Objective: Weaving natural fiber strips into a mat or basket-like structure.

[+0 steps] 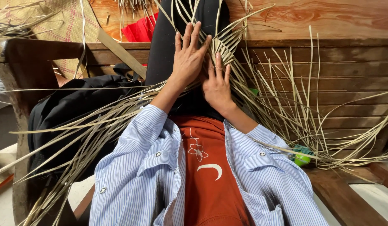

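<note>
Woven strips (pixel 225 46) of pale straw-coloured leaf form a small plaited patch lying on the person's dark-trousered leg (pixel 169 46), near the top middle of the view, with long loose strands fanning out from it to both sides.

At the far left, a woven mat (pixel 64 21) lies behind the dark wooden bench arm (pixel 22 62). Just right of it, a black bag (pixel 72 109) rests on the seat, and a thick sheaf of loose strands (pixel 89 129) sweeps across the bag and down toward the lower left corner, covering much of it. A red cloth (pixel 139 30) shows above, partly hidden by the leg.

The left hand (pixel 189 56) lies flat with its fingers spread wide, pressing down on the strands at the left edge of the plaited patch. It pinches nothing. The right hand (pixel 217 86) sits just beside and below it, nearly touching, with fingers extended upward and close together, the fingertips resting on the lower edge of the weave. Whether its thumb grips a strand cannot be told, since the left hand covers it.

Below the hands are the blue striped shirt (pixel 143 167) hanging open and an orange top (pixel 208 175) with a white flower and crescent.

To the right, more loose strands spread over the slatted wooden bench (pixel 353 79). A green object (pixel 302 157) lies among them near the seat edge, half screened by the strands crossing it.
</note>
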